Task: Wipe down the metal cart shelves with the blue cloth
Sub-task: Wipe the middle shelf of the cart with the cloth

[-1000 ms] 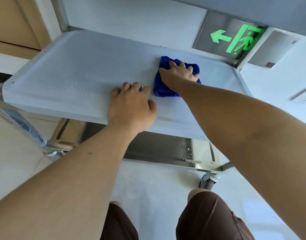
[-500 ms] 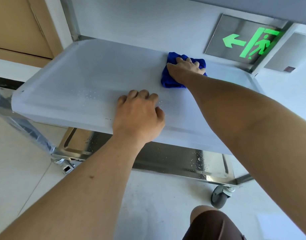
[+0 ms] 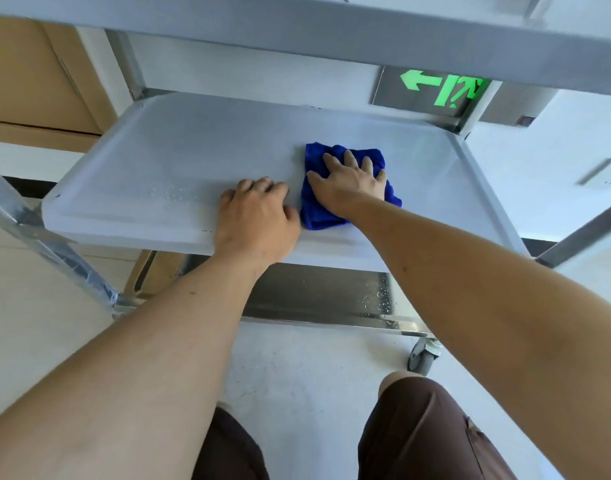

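- Our right hand (image 3: 349, 188) lies flat, fingers spread, pressing the blue cloth (image 3: 318, 216) onto the middle shelf (image 3: 158, 168).
- Our left hand (image 3: 257, 220), fingers curled and holding nothing, rests beside it near the front edge.

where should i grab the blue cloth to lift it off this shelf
Grip the thick folded corner of the blue cloth nearest you, left of the right hand pressing it flat. Come from the front and above: that corner sticks out uncovered, and the upper shelf overhangs the far side.
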